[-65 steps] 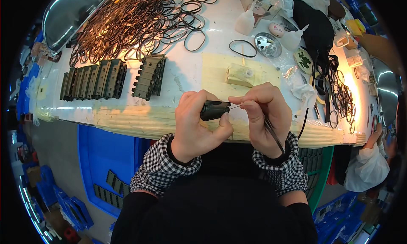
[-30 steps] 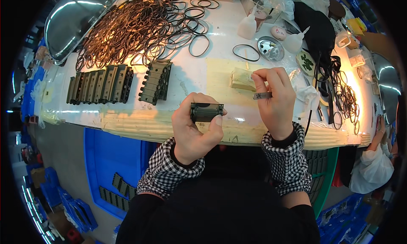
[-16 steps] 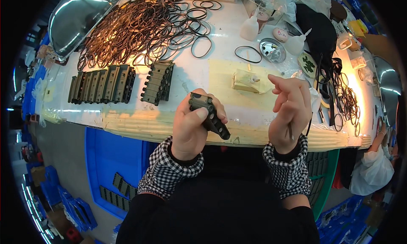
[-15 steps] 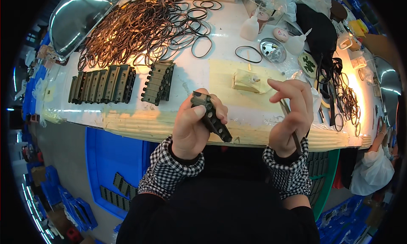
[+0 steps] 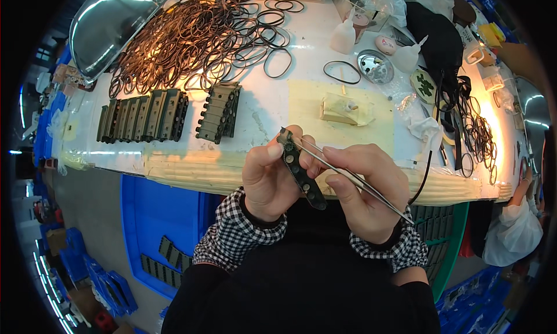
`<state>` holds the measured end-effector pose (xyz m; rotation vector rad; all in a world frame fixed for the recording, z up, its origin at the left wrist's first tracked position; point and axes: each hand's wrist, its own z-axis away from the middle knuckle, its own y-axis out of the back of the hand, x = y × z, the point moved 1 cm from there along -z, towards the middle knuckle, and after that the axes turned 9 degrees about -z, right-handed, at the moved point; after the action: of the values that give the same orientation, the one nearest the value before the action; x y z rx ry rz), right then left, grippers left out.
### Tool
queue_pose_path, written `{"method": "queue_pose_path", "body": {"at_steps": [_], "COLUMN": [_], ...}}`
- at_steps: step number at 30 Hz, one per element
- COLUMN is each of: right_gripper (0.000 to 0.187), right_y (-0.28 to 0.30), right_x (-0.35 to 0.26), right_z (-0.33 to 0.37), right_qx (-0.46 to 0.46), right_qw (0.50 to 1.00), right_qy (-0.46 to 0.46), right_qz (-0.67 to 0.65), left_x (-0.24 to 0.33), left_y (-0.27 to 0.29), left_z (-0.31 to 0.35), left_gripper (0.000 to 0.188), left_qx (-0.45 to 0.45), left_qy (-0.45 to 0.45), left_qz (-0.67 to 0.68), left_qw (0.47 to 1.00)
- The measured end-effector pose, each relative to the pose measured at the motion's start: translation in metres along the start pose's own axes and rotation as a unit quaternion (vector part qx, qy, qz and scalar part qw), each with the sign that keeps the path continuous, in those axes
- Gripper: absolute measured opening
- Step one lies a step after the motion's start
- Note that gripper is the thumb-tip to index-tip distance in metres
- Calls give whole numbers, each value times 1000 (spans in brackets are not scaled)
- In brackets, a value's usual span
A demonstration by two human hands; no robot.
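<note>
My left hand (image 5: 262,180) grips a dark green moulded strip (image 5: 304,180) with a row of round, wheel-like discs along it. The strip slants, its upper end between thumb and fingers. Held in a pinch by my right hand (image 5: 374,189) are slim metal tweezers (image 5: 380,198). Their tips lie at the strip's upper end by my left fingers; I cannot tell if they touch it. Beyond my hands, a small cream-coloured block (image 5: 342,109) sits on a yellow sheet (image 5: 377,128).
Similar green parts stand in a row (image 5: 142,116), with a smaller group (image 5: 217,113) beside it. Behind lies a heap of dark rubber loops (image 5: 191,41). A round metal dish (image 5: 374,67) is at the back right. Below the table edge are a blue bin (image 5: 156,218) and green tray (image 5: 458,235).
My right hand has moved left and turned, bringing the tweezers from upright beside my palm to the strip. My left hand, still holding the strip, has shifted slightly right.
</note>
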<state>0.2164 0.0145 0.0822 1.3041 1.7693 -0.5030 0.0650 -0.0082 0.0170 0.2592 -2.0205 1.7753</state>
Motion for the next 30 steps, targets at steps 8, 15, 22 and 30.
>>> {"method": "queue_pose_path", "body": {"at_steps": [8,15,22,30], "right_gripper": [23,21,18,16], "right_y": [-6,-8,-11,-13], "right_x": [1,2,6,14], "right_z": [4,5,8,6], "right_qx": [12,14,38,19], "right_qw": [1000,1000,999,990], "right_qy": [-5,11,5,100], "right_qz": [-3,7,-3,96], "left_x": [-1,-4,-6,-9], "left_y": [2,2,4,10], "left_z": [1,0,1,-3], "left_gripper": [25,23,23,25], "left_qx": [-7,-11,-11,16], "left_qy": [-10,-20,-30,-28], "left_qz": [5,5,-8,-14], "left_qw": [1000,1000,999,999]}}
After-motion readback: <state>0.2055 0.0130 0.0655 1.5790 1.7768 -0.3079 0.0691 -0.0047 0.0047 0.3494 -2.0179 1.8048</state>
